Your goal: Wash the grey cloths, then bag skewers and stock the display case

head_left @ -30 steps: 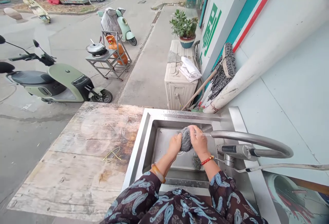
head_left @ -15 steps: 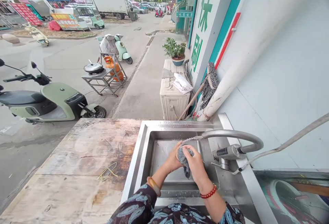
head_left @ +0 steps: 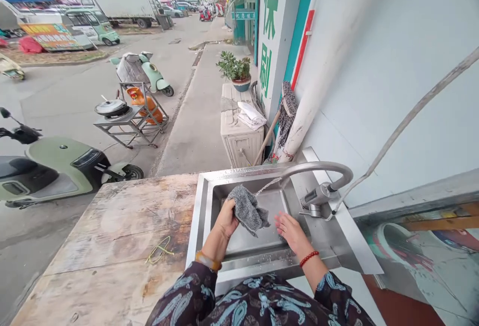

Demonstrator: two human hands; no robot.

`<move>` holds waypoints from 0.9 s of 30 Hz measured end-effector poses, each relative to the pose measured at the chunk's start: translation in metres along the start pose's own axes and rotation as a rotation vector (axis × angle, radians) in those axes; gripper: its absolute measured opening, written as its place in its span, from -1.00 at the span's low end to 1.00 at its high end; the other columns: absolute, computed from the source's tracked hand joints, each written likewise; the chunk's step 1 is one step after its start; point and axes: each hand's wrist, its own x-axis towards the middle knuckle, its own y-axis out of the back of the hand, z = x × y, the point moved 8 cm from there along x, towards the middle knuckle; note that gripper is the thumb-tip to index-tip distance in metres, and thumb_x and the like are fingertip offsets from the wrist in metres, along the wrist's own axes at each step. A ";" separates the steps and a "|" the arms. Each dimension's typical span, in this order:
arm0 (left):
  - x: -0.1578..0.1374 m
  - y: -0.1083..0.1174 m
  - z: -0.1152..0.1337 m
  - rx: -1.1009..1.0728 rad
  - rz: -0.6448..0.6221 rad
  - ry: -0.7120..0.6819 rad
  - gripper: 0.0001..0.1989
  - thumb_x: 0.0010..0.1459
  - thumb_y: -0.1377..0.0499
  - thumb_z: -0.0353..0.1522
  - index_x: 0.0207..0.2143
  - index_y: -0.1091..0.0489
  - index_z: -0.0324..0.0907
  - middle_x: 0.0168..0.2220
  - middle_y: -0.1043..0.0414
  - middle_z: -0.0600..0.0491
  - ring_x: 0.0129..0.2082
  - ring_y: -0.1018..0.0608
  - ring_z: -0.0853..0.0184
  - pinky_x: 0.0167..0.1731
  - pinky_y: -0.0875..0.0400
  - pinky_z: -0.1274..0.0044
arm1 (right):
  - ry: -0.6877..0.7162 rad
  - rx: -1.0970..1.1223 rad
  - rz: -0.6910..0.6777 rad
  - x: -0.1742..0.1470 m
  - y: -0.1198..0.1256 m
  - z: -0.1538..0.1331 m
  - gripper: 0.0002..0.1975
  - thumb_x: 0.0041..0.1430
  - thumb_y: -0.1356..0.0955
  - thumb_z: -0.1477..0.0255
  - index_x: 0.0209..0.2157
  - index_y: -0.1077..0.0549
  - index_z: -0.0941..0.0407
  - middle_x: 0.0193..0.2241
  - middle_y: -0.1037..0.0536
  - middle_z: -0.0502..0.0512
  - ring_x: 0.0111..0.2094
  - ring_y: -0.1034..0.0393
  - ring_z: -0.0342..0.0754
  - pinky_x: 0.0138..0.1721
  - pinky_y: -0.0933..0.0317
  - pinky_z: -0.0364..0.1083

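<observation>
A wet-looking grey cloth (head_left: 249, 211) hangs from my left hand (head_left: 226, 219), which grips it by its left side over the sink. To the right, my right hand (head_left: 290, 231) is apart from the cloth, empty, with fingers stretched out. Both hands are above the stainless steel sink (head_left: 209, 178). Water runs from the curved faucet (head_left: 318, 166) on the sink's right side, its stream falling toward the cloth. Whether the water strikes the cloth or passes behind it, I cannot tell.
Left of the sink lies a wooden tabletop (head_left: 112, 246) with a yellow-green string (head_left: 160, 250) on it. Beyond the sink stand an air-conditioner unit (head_left: 243, 141) and a mop (head_left: 288, 109). A green scooter (head_left: 63, 166) and a metal stand (head_left: 119, 121) are on the left.
My right hand has let go of the cloth and moved right, its fingers opening. The cloth has unfolded and shifted left in my left hand. The view has turned to the right.
</observation>
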 end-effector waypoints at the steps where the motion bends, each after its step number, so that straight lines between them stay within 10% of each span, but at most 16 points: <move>1: 0.001 0.003 0.000 0.025 0.008 -0.003 -0.77 -0.23 -0.26 -0.49 -0.40 -0.48 -0.22 -0.47 -0.52 0.07 -0.40 -0.55 0.27 -0.36 -0.45 0.49 | -0.008 0.123 0.044 0.004 0.010 -0.004 -0.76 -0.02 -0.49 0.38 -0.26 -0.50 0.07 -0.30 -0.62 0.08 -0.38 -0.53 -0.06 -0.51 -0.37 -0.16; 15: 0.009 0.024 -0.022 0.170 0.113 0.040 -0.70 -0.27 -0.24 -0.47 -0.35 -0.45 -0.24 -0.44 -0.54 0.07 -0.46 -0.53 0.33 -0.42 -0.43 0.52 | 0.114 0.592 0.083 0.001 0.036 -0.074 -0.82 0.29 -0.25 0.50 -0.42 -0.38 0.10 -0.36 -0.57 0.02 -0.41 -0.50 -0.15 -0.50 -0.34 -0.18; 22: 0.016 0.012 -0.024 0.301 0.086 0.010 -0.62 -0.28 -0.17 -0.49 -0.28 -0.45 -0.24 -0.46 -0.49 0.11 -0.48 -0.47 0.37 -0.44 -0.38 0.57 | 0.029 0.195 -0.032 -0.008 -0.017 -0.036 -0.67 0.13 -0.43 0.19 -0.13 -0.49 0.07 -0.16 -0.59 0.10 -0.22 -0.51 -0.06 -0.39 -0.30 -0.19; 27: 0.019 -0.002 -0.023 0.377 0.064 0.007 -0.56 -0.29 -0.16 -0.49 -0.22 -0.45 -0.25 -0.41 -0.51 0.08 -0.42 -0.48 0.35 -0.41 -0.37 0.57 | 0.187 -0.034 -0.074 -0.009 -0.043 -0.061 -0.51 0.08 -0.41 0.04 -0.04 -0.47 0.04 -0.11 -0.57 0.11 -0.14 -0.48 -0.02 -0.27 -0.28 -0.15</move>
